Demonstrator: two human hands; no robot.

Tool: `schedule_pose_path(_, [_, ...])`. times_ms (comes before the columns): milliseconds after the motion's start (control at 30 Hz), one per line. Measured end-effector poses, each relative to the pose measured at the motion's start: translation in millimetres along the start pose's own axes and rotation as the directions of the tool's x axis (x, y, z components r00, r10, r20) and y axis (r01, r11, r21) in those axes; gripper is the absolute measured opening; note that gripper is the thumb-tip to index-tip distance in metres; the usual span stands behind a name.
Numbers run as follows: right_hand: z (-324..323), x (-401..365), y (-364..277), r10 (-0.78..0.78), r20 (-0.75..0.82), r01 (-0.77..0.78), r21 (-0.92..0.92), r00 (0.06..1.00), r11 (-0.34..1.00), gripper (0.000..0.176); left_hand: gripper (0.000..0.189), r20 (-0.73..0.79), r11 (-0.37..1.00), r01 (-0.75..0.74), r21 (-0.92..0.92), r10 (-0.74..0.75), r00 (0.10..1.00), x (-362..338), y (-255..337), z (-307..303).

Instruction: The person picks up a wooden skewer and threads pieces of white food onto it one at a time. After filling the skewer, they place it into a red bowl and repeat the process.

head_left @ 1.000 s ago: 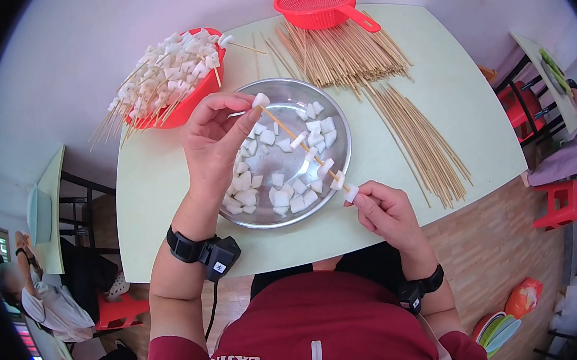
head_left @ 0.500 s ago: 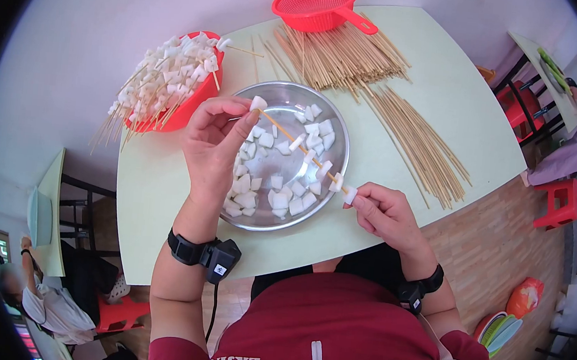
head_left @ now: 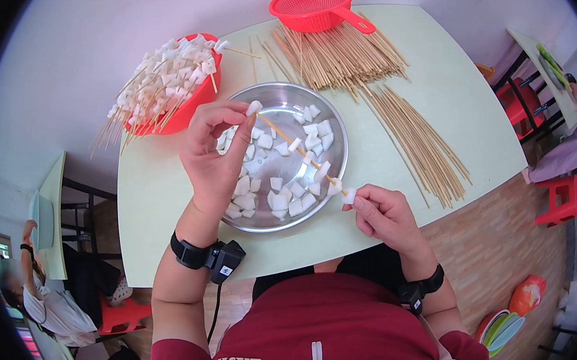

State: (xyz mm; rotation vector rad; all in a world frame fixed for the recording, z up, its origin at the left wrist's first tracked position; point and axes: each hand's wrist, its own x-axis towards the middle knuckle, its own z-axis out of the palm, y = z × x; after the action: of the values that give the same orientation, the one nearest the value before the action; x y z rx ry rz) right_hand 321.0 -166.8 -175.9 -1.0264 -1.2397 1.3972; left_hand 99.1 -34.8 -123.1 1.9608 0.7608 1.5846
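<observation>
A bamboo skewer (head_left: 279,132) slants over the steel bowl (head_left: 345,137), with several white food chunks (head_left: 308,158) threaded along it. At its upper left end, my left hand (head_left: 217,153) pinches a white chunk (head_left: 254,107) between thumb and fingers, right by the skewer's tip. My right hand (head_left: 388,219) is closed around the lower right end, its fingertips against another white chunk (head_left: 349,196). Whether the skewer's tip has entered the upper chunk is hard to see. Loose white cut pieces (head_left: 296,207) lie in the bowl beneath, partly hidden by my left hand.
A red basin (head_left: 199,101) heaped with filled skewers stands at the left. Bare skewers (head_left: 344,58) lie in piles at the back and right, with a red strainer (head_left: 310,7) on top. Other people sit at side tables, left and right.
Both hands keep their grip and stay almost in place. The upper chunk and my left hand have shifted very slightly. At the far left, another person's arm has risen.
</observation>
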Motion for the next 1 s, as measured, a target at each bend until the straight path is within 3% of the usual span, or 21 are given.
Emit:
schedule_pose_path(133, [3,3,-3,0.018,0.028,-0.021,0.100,0.999,0.995,0.021,0.017,-0.029,1.000,0.018,0.013,-0.017,0.999,-1,1,1])
schedule_pose_path(300, [15,7,-3,0.096,0.153,-0.145,0.356,0.984,0.923,0.025,0.018,-0.076,1.000,0.007,0.007,-0.007,0.997,-2,-3,-1])
schedule_pose_path(433, [21,11,0,0.085,0.159,-0.139,0.375,0.984,0.917,0.025,0.017,-0.114,1.000,0.001,0.008,0.000,0.993,-1,-4,-4])
schedule_pose_path(567, [26,13,1,0.053,0.087,-0.075,0.274,0.995,0.959,0.024,0.018,-0.134,0.999,0.029,-0.023,-0.032,0.990,3,1,-5])
schedule_pose_path(833, [27,10,4,0.032,0.060,-0.047,0.265,0.998,0.963,0.023,0.019,-0.079,0.965,0.195,-0.175,-0.211,0.974,5,3,-7])
schedule_pose_path(1000, [27,9,3,0.046,0.068,-0.064,0.280,0.997,0.958,0.022,0.018,-0.061,0.951,0.191,-0.242,-0.212,0.975,5,0,-8])
